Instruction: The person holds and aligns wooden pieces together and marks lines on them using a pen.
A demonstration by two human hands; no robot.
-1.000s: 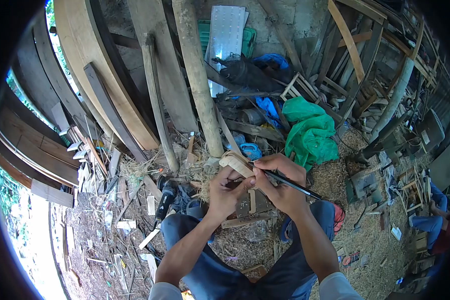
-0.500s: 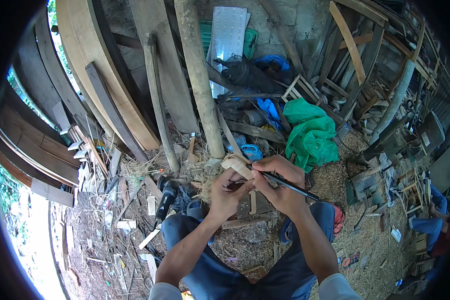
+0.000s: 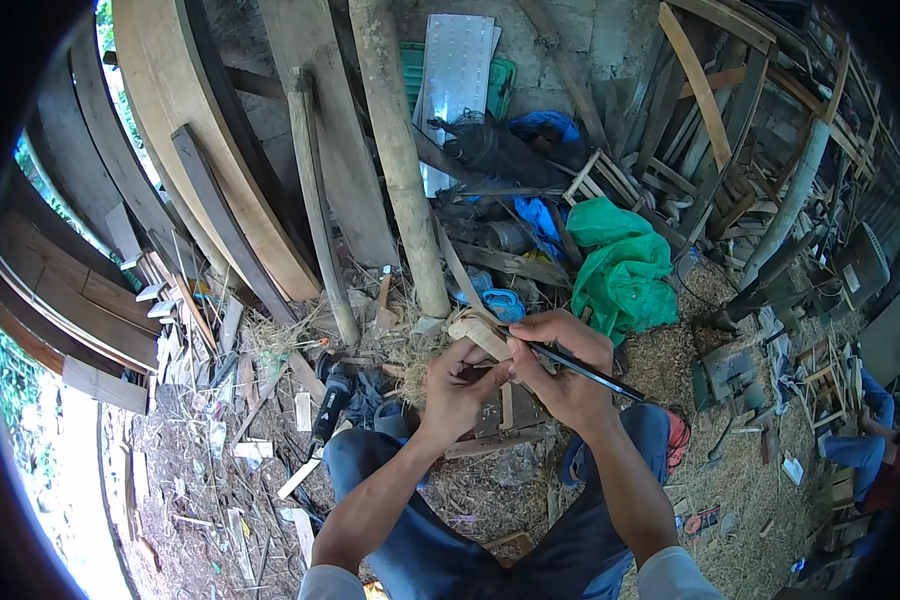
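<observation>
From the head view, my left hand [image 3: 458, 395] has its fingers curled in a pinch on a pale, short, curved wooden piece [image 3: 478, 335], which juts out beyond the fingertips, while the fingers of my right hand [image 3: 570, 375] pinch a black, slender, rod-shaped tool [image 3: 590, 372] pen-fashion. I judge the step in hand to be close tool work on the wood: the tool's end lies at the piece's right side, though I cannot tell whether it cuts, marks or merely touches. Such work seems to call for a steady left grip and a finely guided right one. Below my fingers are my dark blue trousered knees [image 3: 410, 530] and a brown ground littered with shavings and scraps [image 3: 740, 520]. Left of them lies a black, cylindrical power tool [image 3: 332, 400]; just beyond stands a grey-brown round wooden post [image 3: 400, 160], with broad tan boards [image 3: 220, 150] leaning farther left. Beyond my right fingers sits a crumpled green plastic sheet [image 3: 620, 265]; well off to their right, another person's blue-trousered leg [image 3: 838, 452] shows.
</observation>
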